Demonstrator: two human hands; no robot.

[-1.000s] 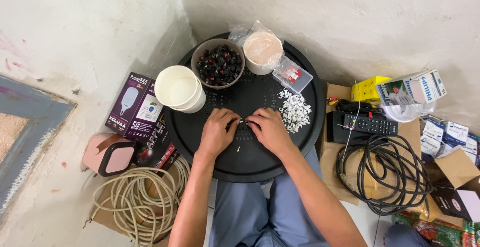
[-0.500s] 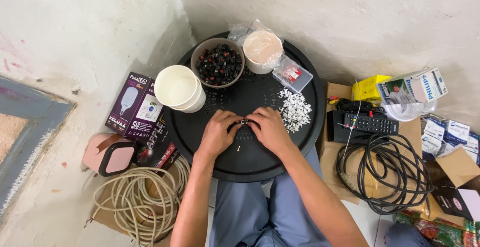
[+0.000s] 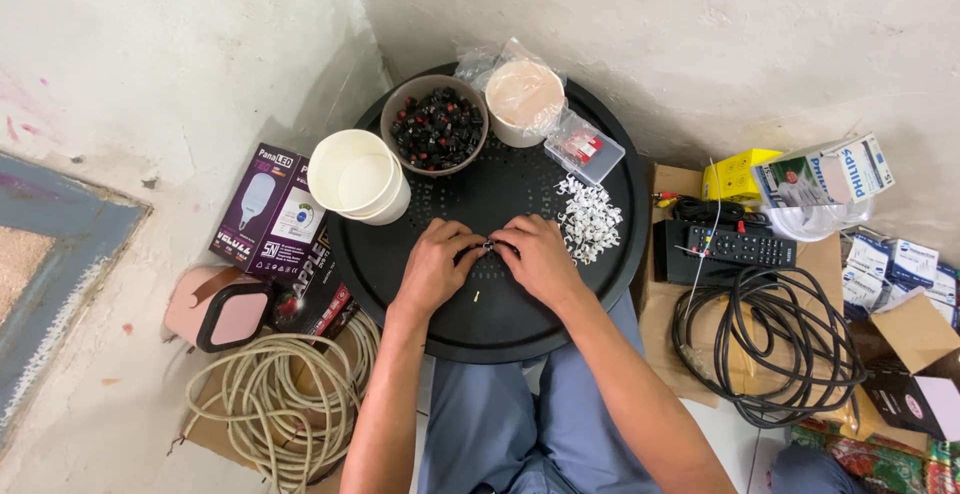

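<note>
Head view looks straight down, and we start with the round black tray (image 3: 560, 324) that fills the middle of the scene, resting over our knees with a pale wall on its far side. Coiled off its near left edge lies a cream cable (image 3: 270, 404), and to the right on cardboard sits a black cable coil (image 3: 770, 354) with a black remote control (image 3: 725, 249) just beyond it. Left of the tray we see a purple bulb box (image 3: 270, 209) and a pink case (image 3: 215, 306) nearer to us. On the tray's far part stand a stack of white paper cups (image 3: 358, 176), a grey bowl of small black and red parts (image 3: 437, 124) just right of it, and a cup with a tan lid (image 3: 524, 99) wrapped in clear plastic. A small clear box (image 3: 584, 147) lies near that cup, and a heap of white clips (image 3: 588, 219) sits on the right side of the tray. Our left hand (image 3: 435, 264) and right hand (image 3: 540, 259) meet at the tray's centre, fingertips curled in and pinched together on one small dark part (image 3: 488, 247) held between them, just above the tray. A tiny pale nail (image 3: 476, 297) lies loose on the tray just near of the hands.
</note>
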